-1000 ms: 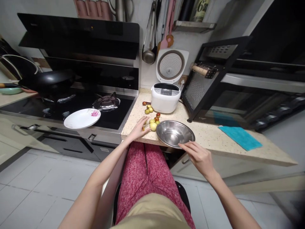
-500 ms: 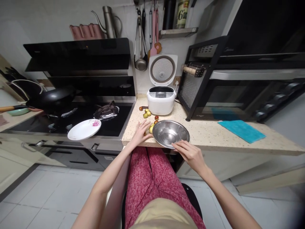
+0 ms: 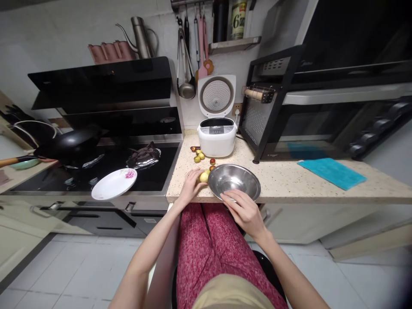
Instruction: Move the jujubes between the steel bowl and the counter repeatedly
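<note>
Two hands at a steel bowl and a cluster of small fruit on the speckled tabletop.

The tabletop (image 3: 289,182) runs from the black stove (image 3: 96,167) on the left to a black oven rack (image 3: 273,107) on the right, with a white rice cooker (image 3: 216,137), lid up, at the back and a teal cloth (image 3: 331,173) well off to the right. The steel bowl (image 3: 234,181) sits at the front edge. The right hand (image 3: 243,210) lies on its near rim, fingers spread loosely, not gripping. The left hand (image 3: 189,186) is curled around a yellow-green fruit (image 3: 204,177) just beside the bowl's left side. More small fruit (image 3: 199,156) lie scattered between the bowl and the rice cooker. A white flowered plate (image 3: 113,183) rests on the stove's front edge.
</note>
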{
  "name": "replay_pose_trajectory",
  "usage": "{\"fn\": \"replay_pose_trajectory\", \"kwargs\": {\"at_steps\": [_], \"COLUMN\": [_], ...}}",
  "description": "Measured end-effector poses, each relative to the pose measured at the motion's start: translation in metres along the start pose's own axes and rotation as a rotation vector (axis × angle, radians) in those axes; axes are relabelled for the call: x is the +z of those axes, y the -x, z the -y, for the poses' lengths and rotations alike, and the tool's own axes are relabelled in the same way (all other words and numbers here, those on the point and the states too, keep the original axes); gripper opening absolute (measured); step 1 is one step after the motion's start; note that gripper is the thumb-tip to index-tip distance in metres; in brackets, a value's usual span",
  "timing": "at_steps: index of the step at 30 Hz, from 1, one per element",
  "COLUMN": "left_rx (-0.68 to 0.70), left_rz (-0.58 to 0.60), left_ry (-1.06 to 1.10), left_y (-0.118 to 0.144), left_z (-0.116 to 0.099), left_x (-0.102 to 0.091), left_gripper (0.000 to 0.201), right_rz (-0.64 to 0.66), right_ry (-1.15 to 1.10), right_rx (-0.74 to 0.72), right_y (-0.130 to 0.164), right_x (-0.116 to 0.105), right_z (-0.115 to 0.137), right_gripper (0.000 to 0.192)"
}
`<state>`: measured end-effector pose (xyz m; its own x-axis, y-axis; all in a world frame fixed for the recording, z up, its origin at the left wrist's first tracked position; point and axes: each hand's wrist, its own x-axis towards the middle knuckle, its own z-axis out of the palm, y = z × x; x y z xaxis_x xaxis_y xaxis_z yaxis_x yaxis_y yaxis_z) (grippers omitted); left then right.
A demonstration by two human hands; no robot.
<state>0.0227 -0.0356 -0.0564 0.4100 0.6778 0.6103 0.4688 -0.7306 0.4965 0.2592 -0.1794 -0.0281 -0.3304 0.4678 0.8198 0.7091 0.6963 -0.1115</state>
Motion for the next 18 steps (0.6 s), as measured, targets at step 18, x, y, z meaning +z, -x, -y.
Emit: {"fn": "replay_pose_trajectory", "kwargs": {"at_steps": [18], "left_rx": [0.382], "left_rz": [-0.237], "left_ry": [0.129], "left_y": [0.026], "left_z": [-0.016], "left_x": [0.006], "left_gripper": [0.064], "right_rz": [0.083], "right_ry": [-0.035], "right_rx": [-0.007], "right_y": [-0.039], "right_x": [0.039], "right_z": [0.01], "right_gripper": [0.07]}}
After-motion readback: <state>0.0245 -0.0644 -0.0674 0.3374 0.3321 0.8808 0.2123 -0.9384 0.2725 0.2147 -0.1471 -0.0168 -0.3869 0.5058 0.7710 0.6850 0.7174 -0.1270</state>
